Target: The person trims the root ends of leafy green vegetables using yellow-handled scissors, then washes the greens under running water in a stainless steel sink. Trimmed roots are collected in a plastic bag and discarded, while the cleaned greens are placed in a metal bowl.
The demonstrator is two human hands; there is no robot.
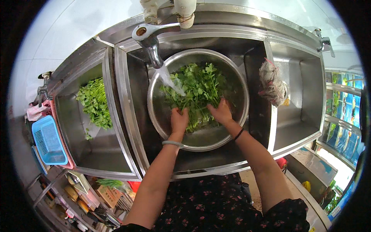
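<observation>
A bunch of leafy green herbs, like cilantro (200,87), lies in water in a large round metal basin (245,100), which stands in the middle sink. My left hand (179,119) grips the stems at the bunch's lower left. On the lower right side, my right hand (221,111) holds more of the stems, its fingertips partly hidden among them. From the metal faucet (153,53) above the basin, water runs onto the leaves at the upper left.
More leafy greens (95,104) lie in the left sink (98,161). A blue plastic basket (49,140) is at its outer side. A bundled net or cloth (272,82) hangs over the divider beside the right sink (311,95). Shelves with boxes are at the lower left.
</observation>
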